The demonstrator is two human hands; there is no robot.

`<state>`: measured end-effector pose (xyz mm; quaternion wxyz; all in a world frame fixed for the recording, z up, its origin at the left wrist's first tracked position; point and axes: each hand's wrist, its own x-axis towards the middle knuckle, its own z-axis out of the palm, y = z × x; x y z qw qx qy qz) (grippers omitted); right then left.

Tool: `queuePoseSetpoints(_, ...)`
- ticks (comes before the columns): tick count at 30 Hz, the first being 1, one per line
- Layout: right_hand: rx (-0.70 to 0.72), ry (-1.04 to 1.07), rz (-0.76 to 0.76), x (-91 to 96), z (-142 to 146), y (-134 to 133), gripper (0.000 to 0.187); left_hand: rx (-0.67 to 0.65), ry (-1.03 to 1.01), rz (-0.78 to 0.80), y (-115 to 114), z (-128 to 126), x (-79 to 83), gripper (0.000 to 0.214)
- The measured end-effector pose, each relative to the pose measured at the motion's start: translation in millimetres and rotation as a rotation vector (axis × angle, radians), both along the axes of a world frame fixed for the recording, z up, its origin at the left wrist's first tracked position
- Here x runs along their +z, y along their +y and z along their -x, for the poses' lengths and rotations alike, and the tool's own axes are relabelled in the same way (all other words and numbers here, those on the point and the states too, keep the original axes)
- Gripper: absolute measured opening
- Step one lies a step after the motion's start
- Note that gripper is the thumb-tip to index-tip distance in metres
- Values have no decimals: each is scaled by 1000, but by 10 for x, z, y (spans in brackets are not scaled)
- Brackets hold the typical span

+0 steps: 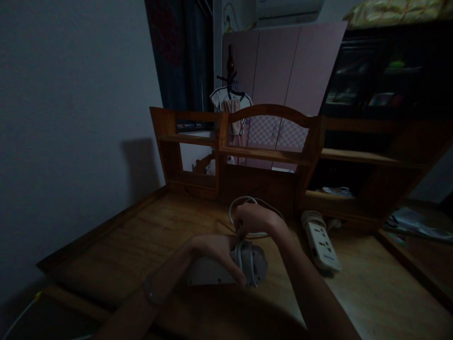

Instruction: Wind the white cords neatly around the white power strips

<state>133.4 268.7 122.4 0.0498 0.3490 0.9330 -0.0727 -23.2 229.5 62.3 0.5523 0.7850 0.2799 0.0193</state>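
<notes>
A pale power strip lies low over the wooden desk, its visible side plain with small dark holes. Several turns of its cord wrap around the right end. My left hand is closed around that end, thumb across the wound turns. Just above it, my right hand pinches the cord, fingers bent downward. A loose loop of cord arcs behind my right hand onto the desk. The sockets of the held strip do not show.
To the right lies another power strip, sockets up, with cord wrapped at its far end. A wooden shelf unit stands along the desk's back edge. A wall borders the left side. Papers lie at far right.
</notes>
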Motion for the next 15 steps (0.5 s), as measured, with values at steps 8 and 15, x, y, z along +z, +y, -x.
queuePoseSetpoints(8,-168,32,-101,43,-77,41,17,84,-80,-204,12,-17,-51,28)
queuePoseSetpoints(15,-157,40,-137,45,-47,9,16,101,-74,-290,57,-10,-119,35)
